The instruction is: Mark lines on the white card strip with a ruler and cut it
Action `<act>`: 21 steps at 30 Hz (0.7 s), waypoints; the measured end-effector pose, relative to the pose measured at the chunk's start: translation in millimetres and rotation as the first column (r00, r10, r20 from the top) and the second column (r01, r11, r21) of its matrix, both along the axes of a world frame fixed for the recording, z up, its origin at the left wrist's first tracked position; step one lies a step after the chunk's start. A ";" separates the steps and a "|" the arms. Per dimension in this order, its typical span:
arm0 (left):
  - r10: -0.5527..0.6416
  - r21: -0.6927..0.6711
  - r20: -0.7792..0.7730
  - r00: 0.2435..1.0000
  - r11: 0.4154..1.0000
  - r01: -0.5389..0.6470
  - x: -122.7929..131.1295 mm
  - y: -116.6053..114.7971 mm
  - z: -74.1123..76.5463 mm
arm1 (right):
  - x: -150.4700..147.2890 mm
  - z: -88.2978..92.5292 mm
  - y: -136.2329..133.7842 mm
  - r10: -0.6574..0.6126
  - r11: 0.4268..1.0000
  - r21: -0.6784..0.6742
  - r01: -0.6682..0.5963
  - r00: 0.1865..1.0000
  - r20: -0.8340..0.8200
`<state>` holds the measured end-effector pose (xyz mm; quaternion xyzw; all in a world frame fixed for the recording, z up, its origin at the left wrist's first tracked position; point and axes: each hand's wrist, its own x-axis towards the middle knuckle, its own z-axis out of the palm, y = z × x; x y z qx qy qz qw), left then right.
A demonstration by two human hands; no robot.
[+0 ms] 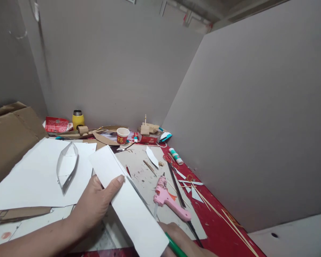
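Note:
My left hand [98, 198] is closed around a long strip of white card [135, 210], thumb on top and fingers underneath. The strip slants from the middle of the view down to the bottom edge. At its lower end is my right hand [182, 239], partly hidden behind the card and gripping a green stick-like tool [175, 245]; its working end is out of sight. To the left, a boat-shaped white paper form [67, 162] rests on a large white sheet [26, 178]. A pink glue gun [168, 201] lies just beyond the right hand.
A grey board [139, 157] carries scraps and a leaf-shaped white piece [152, 157]. Behind stand a paper cup [122, 135], a yellow bottle [78, 119] and a box with wooden blocks [149, 134]. Thin sticks [222, 217] lie at right; a cardboard box [13, 139] at left.

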<state>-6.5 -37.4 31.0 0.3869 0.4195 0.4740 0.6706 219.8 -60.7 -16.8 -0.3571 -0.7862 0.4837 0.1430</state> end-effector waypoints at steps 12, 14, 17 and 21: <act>-0.072 0.086 0.012 0.997 0.994 0.071 -1.5 1.4 -8.8 | 9.0 -9.2 9.3 -0.007 0.999 0.048 0.006 1.000 0.011; -0.077 0.083 0.014 0.997 0.994 0.076 -0.3 0.6 -8.5 | 10.1 -18.3 11.5 0.001 0.995 0.095 -0.004 1.000 0.030; -0.060 0.081 0.000 0.998 0.995 0.060 0.9 0.5 -8.4 | 10.9 -36.3 14.1 -0.001 0.986 0.164 -0.007 0.999 0.047; -0.073 0.075 0.022 0.997 0.995 0.071 1.0 1.4 -10.7 | 9.4 -47.0 14.1 -0.024 0.985 0.173 0.029 0.999 -0.030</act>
